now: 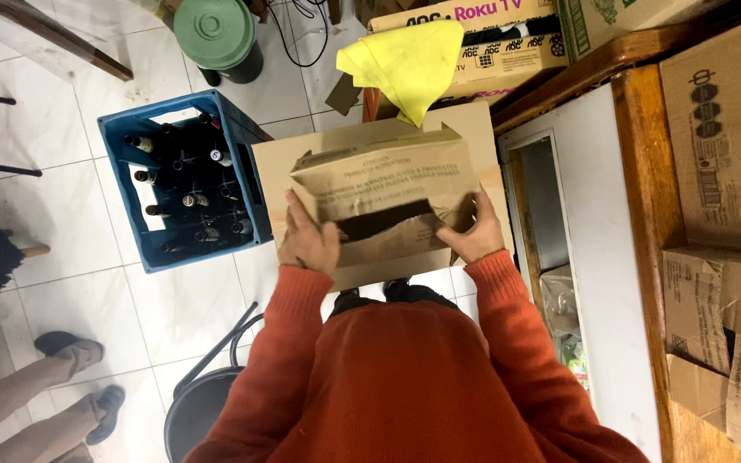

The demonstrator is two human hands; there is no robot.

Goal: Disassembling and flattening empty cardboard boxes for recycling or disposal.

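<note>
The person in the orange sweater is holding one brown cardboard box [385,201] in front of the chest, above the white tiled floor [87,257], and both hands are gripping it: the left hand [309,242] is clasping the left side with fingers wrapped over the edge, and the right hand [473,236] is pinching the lower right corner of a flap. Judging from how it lies, the box is only partly handled — one flap is standing up at the top, a dark gap is showing in the middle, and the flaps are not yet folded flat or closed. One yellow cloth [406,62] is hanging just behind the box. To the left, one blue crate [117,184] is sitting on the floor holding dark bottles [195,197] — about ten caps are showing, though the exact count is hard to tell. One green lidded bin [216,33] is standing beyond it. Several more cardboard boxes are stacking up at the right on a wooden surface, at least three. Another person's two legs [19,394] are showing at the lower left.
</note>
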